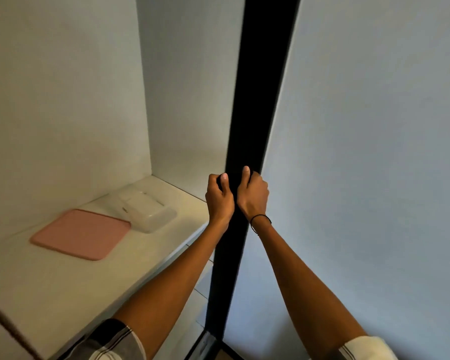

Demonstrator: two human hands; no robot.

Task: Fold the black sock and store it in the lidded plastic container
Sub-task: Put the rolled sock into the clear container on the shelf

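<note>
My left hand (220, 201) and my right hand (253, 197) are raised side by side, fingers curled and thumbs up, pinching a small bunch of black sock (220, 181). Most of the sock is hidden in the fists and merges with the black strip behind them. The clear plastic container (164, 216) stands open on the white shelf to the left of my hands. Its pink lid (81, 233) lies flat beside it, nearer to me and further left. Nothing shows inside the container.
A black vertical door edge (260, 100) runs from top to bottom right behind my hands. A pale door panel (374, 152) fills the right side. The white shelf (50, 281) sits in a white-walled alcove, its front edge running toward me.
</note>
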